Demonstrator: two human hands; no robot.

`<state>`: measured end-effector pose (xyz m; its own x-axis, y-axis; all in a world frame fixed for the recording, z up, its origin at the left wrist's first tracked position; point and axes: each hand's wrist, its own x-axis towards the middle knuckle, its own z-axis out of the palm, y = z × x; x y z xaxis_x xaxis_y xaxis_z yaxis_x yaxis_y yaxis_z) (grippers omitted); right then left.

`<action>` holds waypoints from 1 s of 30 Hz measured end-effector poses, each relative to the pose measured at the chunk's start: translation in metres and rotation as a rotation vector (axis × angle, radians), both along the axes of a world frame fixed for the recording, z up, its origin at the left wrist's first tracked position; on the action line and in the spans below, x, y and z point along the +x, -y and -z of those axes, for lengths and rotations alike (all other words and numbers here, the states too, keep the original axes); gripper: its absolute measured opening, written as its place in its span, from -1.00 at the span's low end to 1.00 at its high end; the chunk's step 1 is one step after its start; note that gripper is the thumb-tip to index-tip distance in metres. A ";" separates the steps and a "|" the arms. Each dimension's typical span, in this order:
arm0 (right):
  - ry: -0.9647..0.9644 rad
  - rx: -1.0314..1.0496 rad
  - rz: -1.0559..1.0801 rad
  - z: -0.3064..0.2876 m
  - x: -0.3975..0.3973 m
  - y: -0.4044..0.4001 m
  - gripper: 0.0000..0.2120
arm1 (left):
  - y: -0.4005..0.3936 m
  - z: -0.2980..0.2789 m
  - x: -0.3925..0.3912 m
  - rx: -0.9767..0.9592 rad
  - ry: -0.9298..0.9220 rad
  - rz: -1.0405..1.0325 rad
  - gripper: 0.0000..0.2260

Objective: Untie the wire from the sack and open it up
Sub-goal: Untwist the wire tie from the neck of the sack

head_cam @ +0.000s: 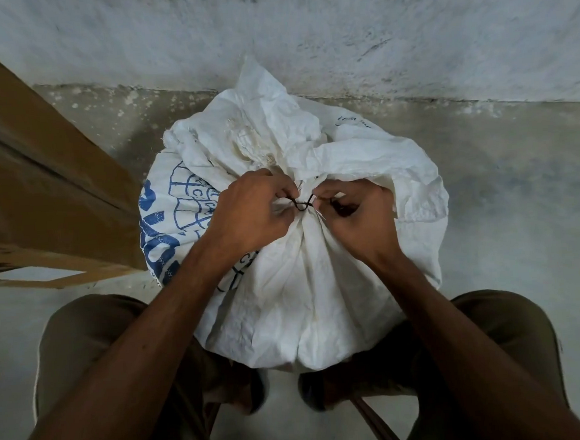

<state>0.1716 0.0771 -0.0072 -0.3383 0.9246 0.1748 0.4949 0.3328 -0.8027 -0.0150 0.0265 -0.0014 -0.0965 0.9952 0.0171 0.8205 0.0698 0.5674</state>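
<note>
Hands: two [252,211] [357,215], pinching one wire [302,205] | one sack [295,271]

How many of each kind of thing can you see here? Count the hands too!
Hands: 2, left hand and right hand, both pinching the wire
White sack: 1
Dark wire: 1
Cardboard box: 1
Total: 5
</note>
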 end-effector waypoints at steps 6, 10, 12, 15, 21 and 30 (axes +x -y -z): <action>0.102 0.112 -0.042 0.002 0.000 0.000 -0.91 | 0.000 0.002 -0.001 0.005 -0.049 0.070 -0.79; 0.078 0.039 -0.059 0.004 -0.001 -0.004 -0.89 | -0.001 0.003 0.000 -0.022 -0.064 0.077 -0.80; 0.072 0.019 -0.066 0.004 0.000 -0.006 -0.88 | -0.001 0.005 0.001 -0.018 -0.072 0.081 -0.81; 0.084 0.028 -0.088 0.002 0.000 -0.005 -0.89 | -0.001 0.007 0.001 -0.010 -0.086 0.084 -0.85; 0.024 -0.016 -0.052 0.005 0.001 -0.004 -0.89 | -0.002 0.008 0.003 0.024 -0.093 0.092 -0.88; 0.034 -0.012 -0.109 0.002 0.000 -0.006 -0.90 | -0.001 0.013 0.006 0.075 -0.173 0.050 -0.88</action>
<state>0.1719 0.0827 -0.0090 -0.4429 0.8838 0.1509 0.4828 0.3769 -0.7905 -0.0089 0.0273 -0.0144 -0.0366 0.9939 0.1037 0.9076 -0.0104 0.4196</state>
